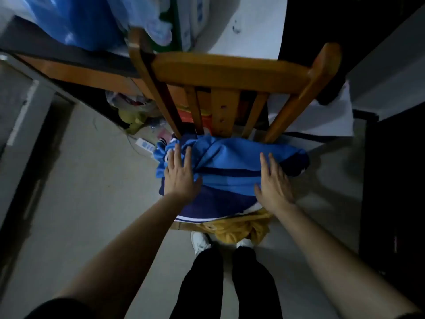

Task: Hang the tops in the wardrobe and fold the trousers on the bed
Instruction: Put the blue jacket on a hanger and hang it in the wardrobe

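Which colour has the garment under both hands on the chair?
Blue garment, light with darker navy bands; the head view shows it.

wooden chair (230, 70) | seat: blue garment (230, 162) + yellow garment (232, 229)
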`<action>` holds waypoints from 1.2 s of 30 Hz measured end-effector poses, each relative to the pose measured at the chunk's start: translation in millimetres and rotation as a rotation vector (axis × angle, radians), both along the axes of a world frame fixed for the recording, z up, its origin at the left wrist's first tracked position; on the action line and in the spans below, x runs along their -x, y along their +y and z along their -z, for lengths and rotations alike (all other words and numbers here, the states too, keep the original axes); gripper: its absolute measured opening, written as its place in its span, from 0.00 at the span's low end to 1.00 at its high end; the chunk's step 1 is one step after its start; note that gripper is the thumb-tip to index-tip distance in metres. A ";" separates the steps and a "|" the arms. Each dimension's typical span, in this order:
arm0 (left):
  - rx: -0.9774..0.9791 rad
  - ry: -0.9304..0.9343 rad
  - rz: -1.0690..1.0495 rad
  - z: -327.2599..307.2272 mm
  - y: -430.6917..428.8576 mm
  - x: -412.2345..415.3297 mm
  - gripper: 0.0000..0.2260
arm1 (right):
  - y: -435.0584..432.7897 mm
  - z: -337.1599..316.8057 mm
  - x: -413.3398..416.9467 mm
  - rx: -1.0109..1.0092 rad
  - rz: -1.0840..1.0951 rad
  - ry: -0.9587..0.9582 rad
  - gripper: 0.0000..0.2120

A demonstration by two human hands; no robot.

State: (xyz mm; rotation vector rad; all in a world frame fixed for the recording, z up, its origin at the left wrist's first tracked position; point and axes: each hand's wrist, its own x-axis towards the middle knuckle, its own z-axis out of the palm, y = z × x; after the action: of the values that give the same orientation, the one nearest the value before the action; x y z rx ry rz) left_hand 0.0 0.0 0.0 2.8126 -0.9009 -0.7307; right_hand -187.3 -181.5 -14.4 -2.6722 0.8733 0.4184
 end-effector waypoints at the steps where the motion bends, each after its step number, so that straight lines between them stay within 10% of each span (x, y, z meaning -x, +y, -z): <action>1: 0.033 -0.019 -0.013 13.7 -4.8 -3.2 0.42 | 0.4 15.2 -3.0 0.008 0.051 -0.044 0.47; 11: 0.175 -0.036 -0.023 115.5 5.6 -10.7 0.23 | 8.0 114.1 -20.4 0.185 0.220 -0.270 0.10; 19: 0.260 -0.033 -0.075 105.9 18.3 -2.7 0.05 | 3.7 114.5 -26.3 0.085 0.269 -0.225 0.12; 31: 0.080 0.024 -0.053 -11.5 78.1 36.0 0.33 | -10.2 -40.9 -14.8 -0.016 0.027 -0.230 0.16; 36: 0.247 -0.211 -0.240 -108.5 86.2 -6.7 0.17 | -23.6 -133.6 -35.1 -0.047 -0.136 -0.158 0.32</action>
State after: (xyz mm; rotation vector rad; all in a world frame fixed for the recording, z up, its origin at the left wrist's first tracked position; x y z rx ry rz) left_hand 6.7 86.2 108.5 2.7402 -0.6124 -0.2745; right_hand -152.1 -205.1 119.3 -2.6870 0.6318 0.2496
